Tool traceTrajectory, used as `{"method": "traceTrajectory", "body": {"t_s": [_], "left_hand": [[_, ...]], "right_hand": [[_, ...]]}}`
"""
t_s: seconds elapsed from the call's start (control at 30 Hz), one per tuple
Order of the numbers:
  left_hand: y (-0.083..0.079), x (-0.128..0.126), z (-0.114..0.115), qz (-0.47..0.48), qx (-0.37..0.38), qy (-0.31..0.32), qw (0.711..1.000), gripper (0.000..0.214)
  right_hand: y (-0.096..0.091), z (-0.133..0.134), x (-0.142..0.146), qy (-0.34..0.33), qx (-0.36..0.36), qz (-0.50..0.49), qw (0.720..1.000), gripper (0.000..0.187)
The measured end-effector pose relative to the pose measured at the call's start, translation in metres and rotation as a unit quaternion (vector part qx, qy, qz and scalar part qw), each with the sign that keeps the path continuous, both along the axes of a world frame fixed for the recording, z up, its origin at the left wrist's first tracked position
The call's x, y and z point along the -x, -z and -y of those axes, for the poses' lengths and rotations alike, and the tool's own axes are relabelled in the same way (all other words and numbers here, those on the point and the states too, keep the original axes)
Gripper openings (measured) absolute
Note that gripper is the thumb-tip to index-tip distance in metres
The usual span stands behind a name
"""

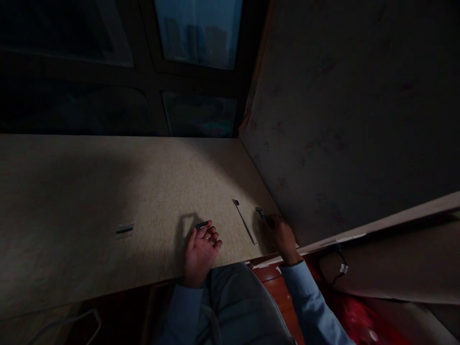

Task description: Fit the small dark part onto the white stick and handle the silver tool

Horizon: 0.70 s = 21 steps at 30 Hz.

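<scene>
My left hand (201, 249) is turned palm up above the tabletop, its fingers curled. Between thumb and fingertips it pinches a small dark rectangular piece (201, 224), which looks like a razor cartridge. At the right end of the table my right hand (282, 235) is closed around the handle of a razor (261, 212); the T-shaped head points away from me, and the rest of the handle is hidden by the fingers. A toothbrush (246, 223) with a pale handle and dark bristles lies between both hands.
A small clear holder with a dark strip (124, 230) lies on the left part of the pale tabletop (158, 191). A patterned wall (341, 120) borders the table on the right, dark-framed windows (199, 33) the back. A white cable (94, 314) hangs at lower left.
</scene>
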<state>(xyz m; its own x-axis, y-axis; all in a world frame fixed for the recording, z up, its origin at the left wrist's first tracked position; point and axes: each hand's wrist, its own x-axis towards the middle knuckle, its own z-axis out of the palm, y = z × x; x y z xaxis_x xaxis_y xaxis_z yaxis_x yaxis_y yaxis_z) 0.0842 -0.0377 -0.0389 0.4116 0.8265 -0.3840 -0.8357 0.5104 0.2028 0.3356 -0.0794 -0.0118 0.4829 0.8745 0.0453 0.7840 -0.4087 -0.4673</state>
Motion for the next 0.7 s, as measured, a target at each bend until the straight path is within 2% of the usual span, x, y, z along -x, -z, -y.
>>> {"method": "traceTrajectory", "body": {"t_s": [0.13,0.3,0.43,0.6,0.7], "left_hand": [[0.001,0.0,0.001,0.001,-0.008,0.001,1.0,0.03],[0.001,0.0,0.001,-0.003,-0.009,-0.002,1.0,0.029],[0.003,-0.003,0.002,-0.016,-0.016,0.002,1.0,0.03],[0.006,-0.007,0.005,-0.062,-0.054,0.012,0.997,0.032],[0.002,-0.01,0.011,-0.112,-0.081,0.028,0.99,0.033]], "right_hand": [[0.005,-0.003,0.005,0.0,-0.025,-0.035,0.999,0.037],[0.001,0.011,0.019,-0.041,-0.097,-0.156,0.982,0.035],[-0.011,0.026,0.041,-0.06,-0.172,-0.355,0.917,0.031],[-0.022,0.041,0.071,-0.076,-0.19,-0.47,0.859,0.03],[-0.022,0.047,0.088,-0.067,-0.184,-0.544,0.816,0.031]]}}
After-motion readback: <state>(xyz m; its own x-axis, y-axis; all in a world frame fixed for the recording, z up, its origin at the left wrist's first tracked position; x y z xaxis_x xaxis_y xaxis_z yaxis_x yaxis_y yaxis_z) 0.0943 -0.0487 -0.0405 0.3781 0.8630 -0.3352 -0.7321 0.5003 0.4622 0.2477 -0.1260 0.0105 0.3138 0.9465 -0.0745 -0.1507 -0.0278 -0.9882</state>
